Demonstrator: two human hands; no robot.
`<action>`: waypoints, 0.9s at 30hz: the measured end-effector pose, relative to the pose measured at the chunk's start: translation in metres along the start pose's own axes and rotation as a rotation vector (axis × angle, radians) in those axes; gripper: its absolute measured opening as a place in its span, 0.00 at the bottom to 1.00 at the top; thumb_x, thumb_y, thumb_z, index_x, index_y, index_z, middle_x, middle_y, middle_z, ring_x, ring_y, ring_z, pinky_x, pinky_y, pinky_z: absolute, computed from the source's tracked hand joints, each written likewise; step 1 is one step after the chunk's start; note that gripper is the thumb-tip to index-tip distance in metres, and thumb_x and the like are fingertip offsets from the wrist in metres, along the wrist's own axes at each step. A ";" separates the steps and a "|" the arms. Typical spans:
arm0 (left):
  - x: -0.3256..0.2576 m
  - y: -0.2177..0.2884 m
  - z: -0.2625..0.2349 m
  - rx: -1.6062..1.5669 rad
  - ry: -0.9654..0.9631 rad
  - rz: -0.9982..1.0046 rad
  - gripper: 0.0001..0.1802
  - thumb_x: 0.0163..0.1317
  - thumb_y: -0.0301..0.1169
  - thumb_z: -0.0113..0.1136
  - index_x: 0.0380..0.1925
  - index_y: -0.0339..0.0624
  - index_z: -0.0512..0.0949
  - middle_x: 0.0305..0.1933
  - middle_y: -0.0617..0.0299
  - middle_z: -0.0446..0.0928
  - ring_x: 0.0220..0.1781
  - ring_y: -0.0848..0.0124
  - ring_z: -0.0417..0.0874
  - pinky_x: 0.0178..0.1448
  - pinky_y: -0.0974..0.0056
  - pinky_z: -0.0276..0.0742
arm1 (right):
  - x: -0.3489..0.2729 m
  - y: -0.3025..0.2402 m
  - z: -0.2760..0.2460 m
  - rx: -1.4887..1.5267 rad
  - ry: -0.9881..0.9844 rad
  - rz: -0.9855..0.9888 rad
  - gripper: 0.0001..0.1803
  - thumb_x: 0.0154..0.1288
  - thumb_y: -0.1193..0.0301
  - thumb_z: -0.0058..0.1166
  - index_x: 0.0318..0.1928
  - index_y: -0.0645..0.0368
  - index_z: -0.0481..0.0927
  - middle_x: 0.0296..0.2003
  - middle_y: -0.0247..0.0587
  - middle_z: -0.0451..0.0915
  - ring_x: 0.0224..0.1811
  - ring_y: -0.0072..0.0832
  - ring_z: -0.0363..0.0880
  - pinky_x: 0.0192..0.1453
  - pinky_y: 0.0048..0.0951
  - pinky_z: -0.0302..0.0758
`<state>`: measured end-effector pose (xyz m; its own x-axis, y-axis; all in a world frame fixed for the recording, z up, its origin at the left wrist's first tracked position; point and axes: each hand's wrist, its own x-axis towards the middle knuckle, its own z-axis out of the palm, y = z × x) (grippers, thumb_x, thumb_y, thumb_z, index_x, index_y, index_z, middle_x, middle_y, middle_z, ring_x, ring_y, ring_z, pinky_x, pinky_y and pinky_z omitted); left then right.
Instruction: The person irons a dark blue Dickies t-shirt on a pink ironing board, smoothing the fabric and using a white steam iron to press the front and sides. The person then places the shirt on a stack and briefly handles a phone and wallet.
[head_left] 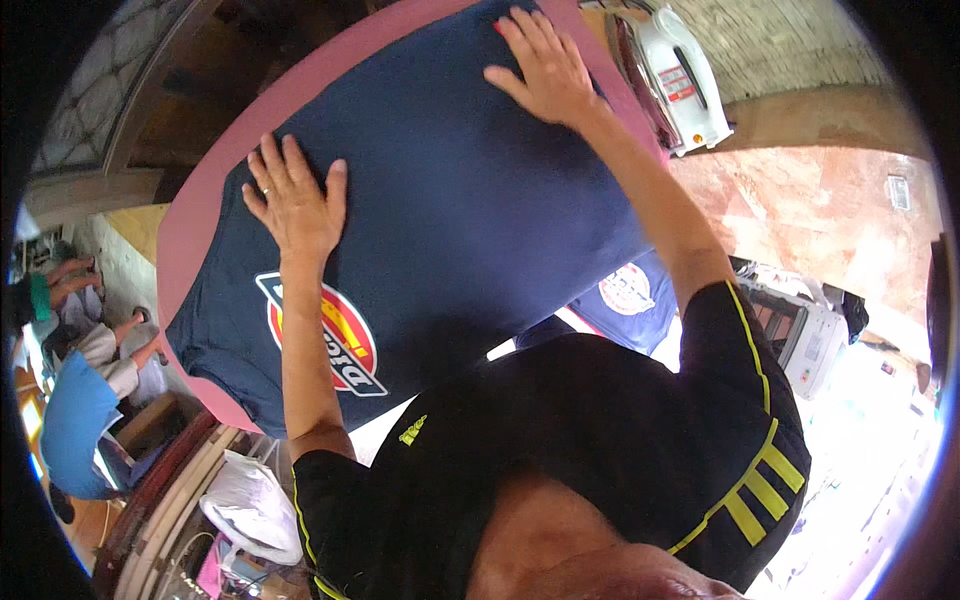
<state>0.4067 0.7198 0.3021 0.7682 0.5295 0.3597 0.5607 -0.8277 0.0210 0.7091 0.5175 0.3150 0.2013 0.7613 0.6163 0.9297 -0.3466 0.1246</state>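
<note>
A dark navy T-shirt (450, 170) with a red, yellow and white printed emblem lies spread over a pink-covered ironing board (190, 225). My left hand (297, 200) rests on the cloth at the left with its fingers spread, a ring on one finger. Farther off, my right hand (545, 70) lies on the shirt near its far right edge, fingers stretched out. Neither hand holds anything. My left forearm covers part of the emblem. Just right of my right hand, a white iron (678, 85) stands beyond the board's edge.
Another blue garment with a round emblem (628, 290) hangs at the board's near side. A grey-white machine (805, 340) stands at the right. Lower left are a white plastic bag (250, 505) and stacked boards (165, 500). People sit at the far left, one in a blue top (75, 425).
</note>
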 end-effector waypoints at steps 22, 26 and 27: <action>0.139 0.236 0.042 -0.256 -0.091 0.297 0.43 0.66 0.60 0.48 0.73 0.43 0.59 0.79 0.54 0.53 0.81 0.53 0.47 0.79 0.40 0.38 | -0.060 0.176 -0.133 0.574 -0.411 0.912 0.20 0.71 0.55 0.56 0.46 0.61 0.80 0.27 0.32 0.77 0.27 0.23 0.75 0.31 0.30 0.75; 0.141 0.232 0.048 -0.271 -0.093 0.273 0.38 0.69 0.53 0.48 0.71 0.41 0.61 0.79 0.56 0.54 0.81 0.53 0.48 0.79 0.39 0.40 | -0.069 0.164 -0.192 0.631 -0.619 0.939 0.23 0.71 0.53 0.54 0.53 0.60 0.78 0.32 0.37 0.80 0.29 0.23 0.78 0.33 0.29 0.74; 0.141 0.232 0.049 -0.287 -0.083 0.274 0.37 0.70 0.52 0.48 0.71 0.40 0.61 0.79 0.56 0.54 0.81 0.53 0.48 0.79 0.39 0.40 | -0.076 0.142 -0.199 0.609 -0.458 0.896 0.19 0.72 0.55 0.54 0.45 0.59 0.79 0.18 0.25 0.69 0.17 0.13 0.64 0.19 0.22 0.62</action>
<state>0.6607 0.6119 0.3117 0.9063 0.2855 0.3116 0.2318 -0.9523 0.1983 0.7642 0.3011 0.4407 0.8349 0.5474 -0.0579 0.3683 -0.6337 -0.6802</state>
